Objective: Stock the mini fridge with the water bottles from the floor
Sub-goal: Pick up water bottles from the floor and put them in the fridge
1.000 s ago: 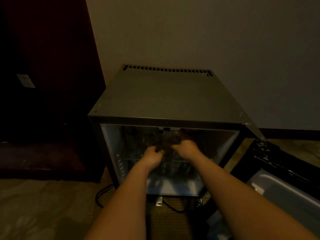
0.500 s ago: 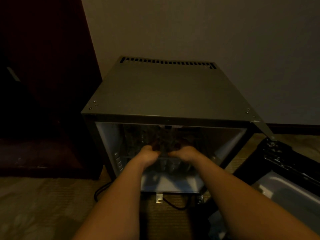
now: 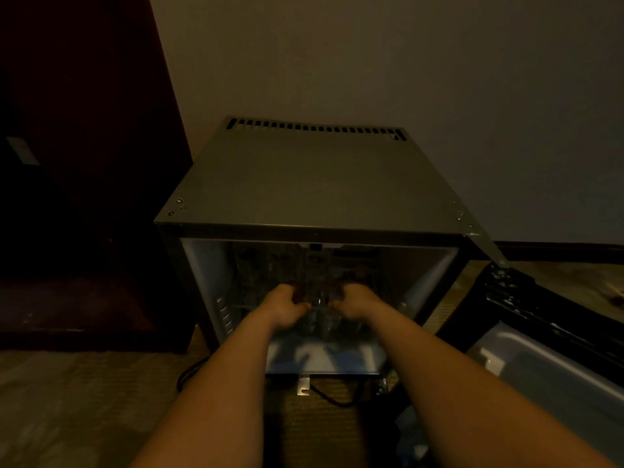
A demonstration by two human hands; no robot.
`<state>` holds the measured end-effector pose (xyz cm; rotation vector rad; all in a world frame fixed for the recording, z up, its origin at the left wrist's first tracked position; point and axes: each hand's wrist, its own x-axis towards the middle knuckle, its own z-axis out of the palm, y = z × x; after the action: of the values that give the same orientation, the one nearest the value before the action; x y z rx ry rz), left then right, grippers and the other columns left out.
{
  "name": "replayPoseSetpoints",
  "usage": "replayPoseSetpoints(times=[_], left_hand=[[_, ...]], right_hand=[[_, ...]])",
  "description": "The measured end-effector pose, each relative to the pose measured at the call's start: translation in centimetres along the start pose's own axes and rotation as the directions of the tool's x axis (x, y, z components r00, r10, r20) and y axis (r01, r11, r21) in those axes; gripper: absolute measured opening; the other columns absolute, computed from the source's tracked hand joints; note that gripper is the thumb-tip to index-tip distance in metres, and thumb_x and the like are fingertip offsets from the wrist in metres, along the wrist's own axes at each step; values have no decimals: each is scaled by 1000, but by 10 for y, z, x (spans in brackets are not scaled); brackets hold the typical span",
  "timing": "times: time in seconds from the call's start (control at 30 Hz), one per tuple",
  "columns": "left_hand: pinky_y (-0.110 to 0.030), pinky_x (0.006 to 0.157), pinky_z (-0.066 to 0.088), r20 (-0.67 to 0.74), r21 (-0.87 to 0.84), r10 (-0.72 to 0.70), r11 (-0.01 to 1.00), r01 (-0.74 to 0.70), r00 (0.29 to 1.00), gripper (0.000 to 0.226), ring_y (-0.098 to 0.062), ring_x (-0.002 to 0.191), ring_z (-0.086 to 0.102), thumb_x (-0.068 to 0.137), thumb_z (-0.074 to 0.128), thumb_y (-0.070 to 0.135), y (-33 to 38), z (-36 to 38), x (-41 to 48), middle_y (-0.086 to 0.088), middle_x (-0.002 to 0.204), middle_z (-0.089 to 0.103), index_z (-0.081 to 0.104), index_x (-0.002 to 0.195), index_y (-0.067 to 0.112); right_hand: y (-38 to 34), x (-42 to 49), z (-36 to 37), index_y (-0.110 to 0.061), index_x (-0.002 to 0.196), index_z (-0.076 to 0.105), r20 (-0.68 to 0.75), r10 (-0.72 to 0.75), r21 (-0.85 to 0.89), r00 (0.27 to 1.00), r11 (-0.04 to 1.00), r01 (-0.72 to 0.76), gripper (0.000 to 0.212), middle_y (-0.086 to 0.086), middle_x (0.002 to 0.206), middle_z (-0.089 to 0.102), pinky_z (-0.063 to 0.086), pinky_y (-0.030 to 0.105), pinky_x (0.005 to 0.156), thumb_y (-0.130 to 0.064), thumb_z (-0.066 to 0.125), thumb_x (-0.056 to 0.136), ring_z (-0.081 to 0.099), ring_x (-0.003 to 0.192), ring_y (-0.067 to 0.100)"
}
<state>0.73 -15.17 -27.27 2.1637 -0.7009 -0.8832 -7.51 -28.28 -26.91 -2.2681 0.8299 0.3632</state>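
The grey mini fridge (image 3: pixel 314 184) stands open on the floor, and both my arms reach into it. My left hand (image 3: pixel 287 307) and my right hand (image 3: pixel 354 302) are at the front edge of the wire shelf (image 3: pixel 241 307), fingers curled around a clear water bottle (image 3: pixel 319 298) held between them. More clear bottles (image 3: pixel 260 265) stand at the back left of the shelf, and others (image 3: pixel 324 327) show dimly below it. The light is too low to make out the fingertips.
The fridge door (image 3: pixel 557 366) hangs open to the right, its inner shelf facing up. A dark wooden cabinet (image 3: pixel 84 197) stands close on the left. A black power cord (image 3: pixel 189 373) loops on the carpet (image 3: pixel 84 400) under the fridge front.
My hands have come down from the upper part of the fridge to the front of the wire shelf with the bottle, and have spread slightly apart. The view has shifted a little.
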Motion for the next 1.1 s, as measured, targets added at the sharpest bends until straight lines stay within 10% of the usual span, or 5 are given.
replayPoseSetpoints(times=[0.67,1.1], left_hand=[[-30,91,45,92,426,238,868,-254,967,33,-25,110,58,90,54,24,89,28,-144,-14,119,62,60,118,7],[-36,100,46,448,365,460,689,-627,766,41,-21,115,55,92,51,31,209,174,-283,-7,128,57,49,129,13]], right_hand=[[6,-199,-62,-10,118,62,-157,-223,-275,962,945,175,32,14,119,64,49,39,96,-19,61,87,62,107,28],[166,-424,-88,-13,127,53,-276,11,-69,961,997,-31,37,7,109,67,52,28,78,-18,58,91,66,77,16]])
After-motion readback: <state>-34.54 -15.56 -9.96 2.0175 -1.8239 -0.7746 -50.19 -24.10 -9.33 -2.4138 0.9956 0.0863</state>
